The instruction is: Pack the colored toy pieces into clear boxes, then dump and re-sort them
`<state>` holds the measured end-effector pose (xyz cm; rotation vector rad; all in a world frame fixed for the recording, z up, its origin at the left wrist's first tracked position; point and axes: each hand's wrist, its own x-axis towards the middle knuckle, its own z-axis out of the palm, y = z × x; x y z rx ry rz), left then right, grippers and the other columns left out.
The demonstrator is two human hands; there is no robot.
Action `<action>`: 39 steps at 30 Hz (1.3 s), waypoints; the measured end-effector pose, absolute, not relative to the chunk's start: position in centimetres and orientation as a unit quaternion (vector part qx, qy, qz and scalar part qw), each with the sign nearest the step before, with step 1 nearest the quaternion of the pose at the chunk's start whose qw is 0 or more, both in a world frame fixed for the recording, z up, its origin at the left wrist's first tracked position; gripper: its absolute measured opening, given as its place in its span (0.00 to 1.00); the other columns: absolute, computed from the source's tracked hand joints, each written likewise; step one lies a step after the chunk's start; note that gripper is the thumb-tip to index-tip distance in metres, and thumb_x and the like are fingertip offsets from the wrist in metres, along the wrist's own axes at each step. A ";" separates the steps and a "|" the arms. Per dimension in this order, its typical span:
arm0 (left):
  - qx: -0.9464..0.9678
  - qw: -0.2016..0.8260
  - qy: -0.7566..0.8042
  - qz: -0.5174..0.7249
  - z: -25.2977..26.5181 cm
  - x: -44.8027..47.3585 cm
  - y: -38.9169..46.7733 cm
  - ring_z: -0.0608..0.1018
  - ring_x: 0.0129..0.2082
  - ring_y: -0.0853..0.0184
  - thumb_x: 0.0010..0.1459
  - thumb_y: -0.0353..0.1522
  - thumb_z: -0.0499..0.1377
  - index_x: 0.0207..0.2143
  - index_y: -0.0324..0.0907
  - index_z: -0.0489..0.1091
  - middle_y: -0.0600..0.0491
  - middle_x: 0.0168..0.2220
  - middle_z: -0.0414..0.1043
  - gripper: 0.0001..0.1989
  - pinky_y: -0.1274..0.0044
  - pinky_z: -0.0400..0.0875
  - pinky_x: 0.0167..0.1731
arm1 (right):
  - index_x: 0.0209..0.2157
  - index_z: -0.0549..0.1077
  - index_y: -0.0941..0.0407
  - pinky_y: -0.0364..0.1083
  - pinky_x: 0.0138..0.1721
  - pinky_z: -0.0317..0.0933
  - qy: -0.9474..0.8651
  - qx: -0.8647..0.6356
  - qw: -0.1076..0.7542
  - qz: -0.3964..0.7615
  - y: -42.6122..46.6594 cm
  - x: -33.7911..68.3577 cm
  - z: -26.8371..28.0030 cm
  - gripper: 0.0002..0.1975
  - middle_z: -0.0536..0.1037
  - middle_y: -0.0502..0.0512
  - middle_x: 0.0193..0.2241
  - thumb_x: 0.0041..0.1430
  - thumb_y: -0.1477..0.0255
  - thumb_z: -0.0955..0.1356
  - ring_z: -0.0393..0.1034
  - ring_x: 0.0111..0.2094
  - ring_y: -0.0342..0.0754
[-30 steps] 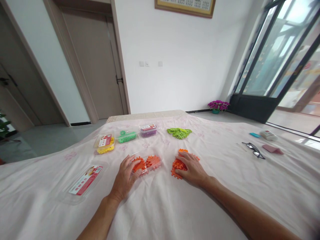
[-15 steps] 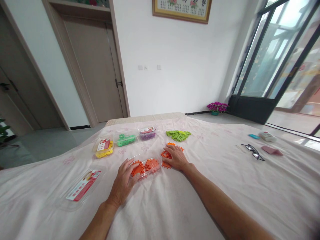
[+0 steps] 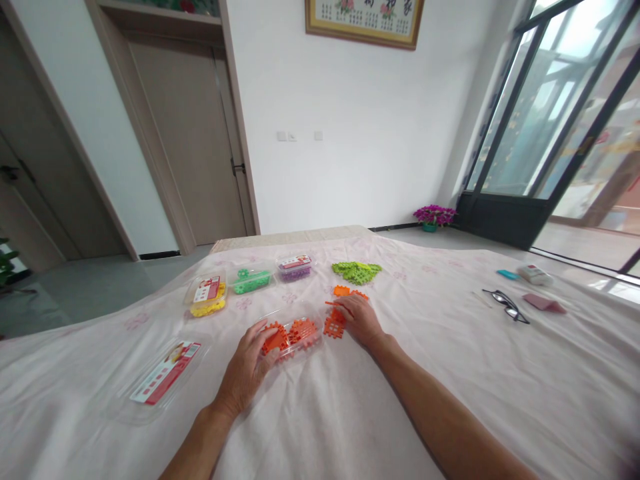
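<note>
A clear plastic box holds several orange notched building pieces. My left hand grips its left end, thumb at the near side and fingers along the far side. To the right of the box, more orange building pieces lie loose on the cloth. Over them my right hand is closed, and a thin edge of an orange building piece sticks out from its fingertips. The fingers partly cover the pile.
A clear lid with a label lies at left. Behind stand boxes of yellow pieces, green pieces and purple pieces. Light-green pieces form a heap. Glasses, a pink cloth and a packet are at right.
My right hand has shifted slightly right and its fingers have closed on an orange piece, uncovering more of the loose pieces. My left hand stays on the box.
</note>
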<state>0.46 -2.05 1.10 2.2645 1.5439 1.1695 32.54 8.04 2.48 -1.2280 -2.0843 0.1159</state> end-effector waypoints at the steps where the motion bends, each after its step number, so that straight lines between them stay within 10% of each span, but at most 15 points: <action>1: 0.757 0.085 0.517 0.391 1.1 0.5 -2.1 0.67 0.63 0.57 0.66 0.41 0.53 0.55 0.47 0.71 0.47 0.63 0.63 0.19 0.59 0.64 0.63 | 0.44 0.79 0.53 0.49 0.52 0.60 -0.785 -0.492 0.373 0.054 8.2 32.7 2.3 0.18 0.82 0.56 0.42 0.69 0.62 0.60 0.73 0.46 0.52; 16: 0.758 0.095 0.521 0.381 1.3 0.5 -2.1 0.66 0.64 0.58 0.66 0.42 0.52 0.55 0.47 0.71 0.47 0.63 0.63 0.19 0.60 0.63 0.64 | 0.34 0.77 0.58 0.46 0.34 0.61 -0.505 -0.589 0.593 0.216 9.8 34.6 1.7 0.25 0.79 0.54 0.25 0.59 0.50 0.62 0.70 0.27 0.49; 29: 0.754 0.105 0.520 0.387 1.6 0.7 -2.2 0.67 0.63 0.57 0.65 0.42 0.53 0.54 0.46 0.72 0.46 0.62 0.64 0.19 0.60 0.64 0.63 | 0.42 0.80 0.55 0.47 0.44 0.62 -0.641 -0.670 0.365 0.086 9.7 35.2 1.4 0.20 0.79 0.61 0.43 0.62 0.58 0.63 0.74 0.42 0.52; 39: 0.757 0.110 0.518 0.383 1.5 0.5 -2.2 0.66 0.64 0.58 0.66 0.42 0.53 0.55 0.47 0.71 0.46 0.63 0.63 0.19 0.59 0.63 0.64 | 0.44 0.80 0.51 0.47 0.37 0.58 -0.674 -0.700 0.236 0.024 8.3 34.9 3.0 0.21 0.81 0.61 0.38 0.61 0.52 0.65 0.74 0.40 0.56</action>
